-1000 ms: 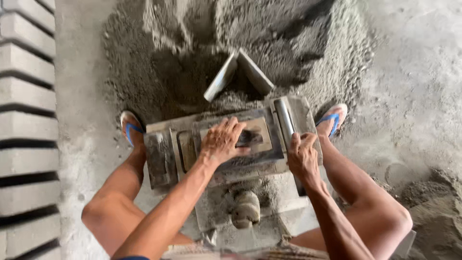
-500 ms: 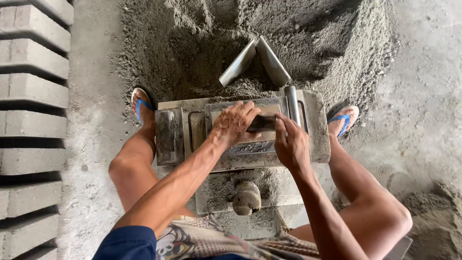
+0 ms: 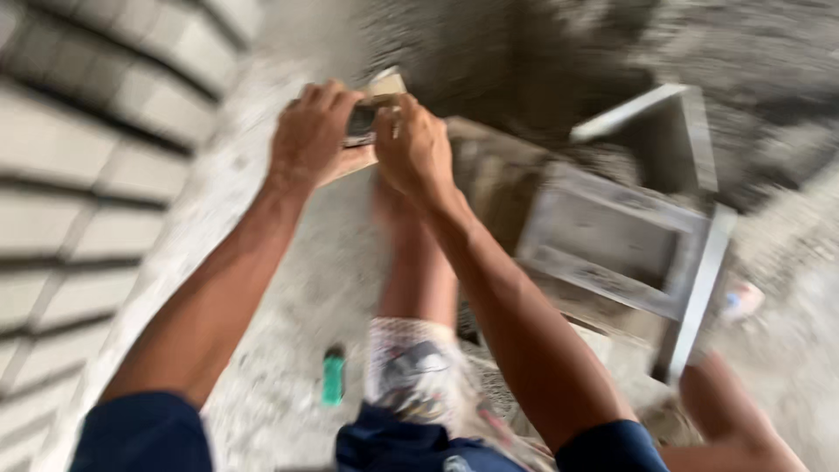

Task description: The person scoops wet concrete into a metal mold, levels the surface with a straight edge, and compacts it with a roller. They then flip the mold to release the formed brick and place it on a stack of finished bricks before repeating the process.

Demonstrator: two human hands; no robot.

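Observation:
The picture is motion-blurred. My left hand (image 3: 310, 131) and my right hand (image 3: 415, 144) are raised together and both grip a flat board carrying a grey block (image 3: 374, 109), held out in front of me above the floor. The metal block mould (image 3: 612, 236) stands to the right on the ground, its frame empty and tilted in view. Behind it lies a heap of grey mortar mix (image 3: 559, 52). My knee in patterned shorts (image 3: 411, 367) shows below my arms.
Rows of finished grey blocks (image 3: 96, 175) line the floor on the left. A small green object (image 3: 333, 376) lies on the concrete near my leg. A sandalled foot (image 3: 743, 301) shows at the right, beside the mould.
My hands have left the top of the mould and lifted the board with the block up and to the left. The view has swung left, towards the rows of blocks.

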